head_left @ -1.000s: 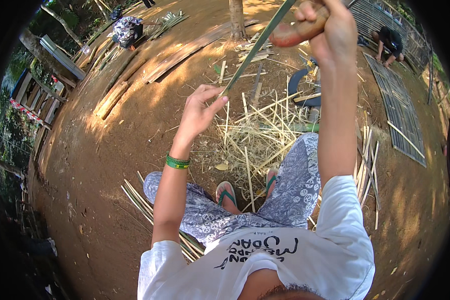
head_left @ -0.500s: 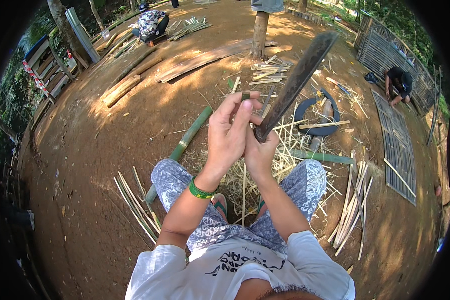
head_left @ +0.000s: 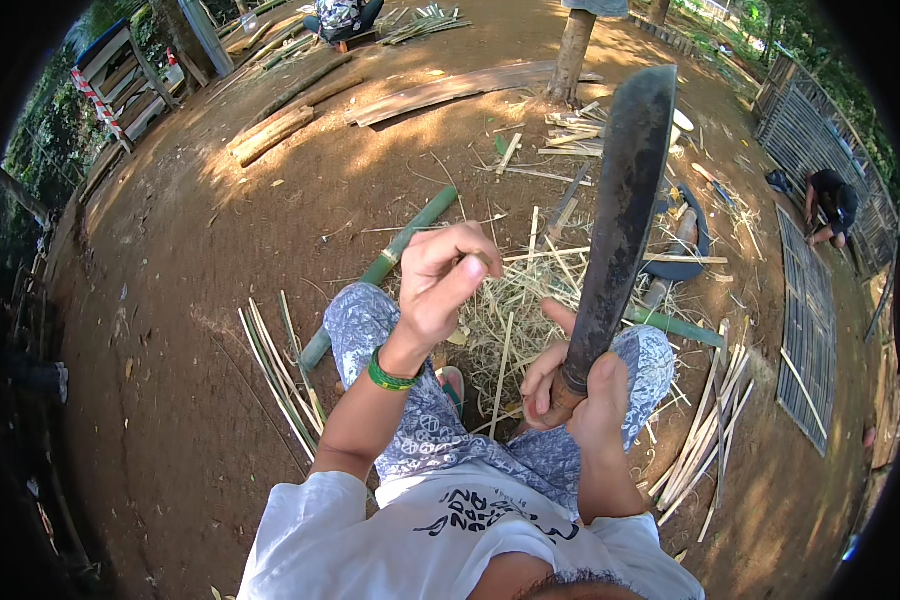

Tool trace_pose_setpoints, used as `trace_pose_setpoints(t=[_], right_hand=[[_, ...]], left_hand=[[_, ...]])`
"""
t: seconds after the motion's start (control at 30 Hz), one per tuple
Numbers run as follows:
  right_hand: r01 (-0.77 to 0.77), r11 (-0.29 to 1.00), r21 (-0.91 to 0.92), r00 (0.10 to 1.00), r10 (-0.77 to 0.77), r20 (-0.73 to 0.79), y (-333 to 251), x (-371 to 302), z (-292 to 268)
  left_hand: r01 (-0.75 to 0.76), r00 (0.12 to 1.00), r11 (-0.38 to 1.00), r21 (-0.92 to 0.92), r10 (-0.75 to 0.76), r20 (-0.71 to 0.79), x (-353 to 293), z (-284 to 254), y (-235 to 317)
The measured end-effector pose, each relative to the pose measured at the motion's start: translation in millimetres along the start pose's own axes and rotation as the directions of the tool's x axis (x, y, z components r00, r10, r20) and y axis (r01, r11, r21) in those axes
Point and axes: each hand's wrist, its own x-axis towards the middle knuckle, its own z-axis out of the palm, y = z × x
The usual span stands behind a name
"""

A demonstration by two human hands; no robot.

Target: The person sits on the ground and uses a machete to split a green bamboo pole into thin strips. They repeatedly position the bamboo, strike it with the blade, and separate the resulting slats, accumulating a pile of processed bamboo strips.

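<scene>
My right hand (head_left: 600, 400) is wrapped round the wooden handle (head_left: 562, 402) of a machete, index finger stretched forward. Its broad dark blade (head_left: 625, 200) points up and away from me, worn and stained. My left hand (head_left: 438, 285), with a green band at the wrist, is raised apart from the blade. Thumb and fingers pinch a small greenish piece of bamboo (head_left: 483, 258), mostly hidden by the fingers. Beneath both hands, thin shavings (head_left: 490, 330) lie heaped between my knees, with pale strips among them.
Green bamboo poles (head_left: 410, 235) lie beside my knees. Split strips are bundled at left (head_left: 278, 365) and right (head_left: 705, 430). A dark ring-shaped object (head_left: 705, 235) lies ahead right, near a tree trunk (head_left: 573, 60). One person (head_left: 832, 205) crouches by a slatted panel (head_left: 805, 330); another sits far off.
My hands have moved apart. The right has come down and right with the machete, turning its blade flat side toward view; the left has dropped slightly, still pinching. The view has shifted.
</scene>
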Motion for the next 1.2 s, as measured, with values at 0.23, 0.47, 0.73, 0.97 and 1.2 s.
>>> trace_pose_setpoints(t=[0.23, 0.47, 0.73, 0.97, 1.2], right_hand=[[-0.225, 0.974, -0.001, 0.971, 0.224, 0.084, -5, -24, 12], [-0.249, 0.968, -0.028, 0.956, 0.251, 0.150, 0, -31, 12], [-0.327, 0.943, -0.054, 0.924, 0.331, 0.192, -1, -40, 5], [-0.390, 0.918, -0.069, 0.892, 0.396, 0.219, 5, -50, 1], [-0.438, 0.896, -0.070, 0.872, 0.443, 0.210, 0, -50, 3]], left_hand=[[0.214, 0.971, 0.976, -0.034, -0.209, 0.113, -63, 1, -14], [0.335, 0.935, 0.941, -0.048, -0.325, 0.141, -88, 6, -3], [0.232, 0.950, 0.970, 0.073, -0.242, 0.196, -96, 10, -6], [0.326, 0.926, 0.945, 0.033, -0.326, 0.191, -115, 10, -6], [0.320, 0.930, 0.947, 0.030, -0.320, 0.181, -116, 11, -6]])
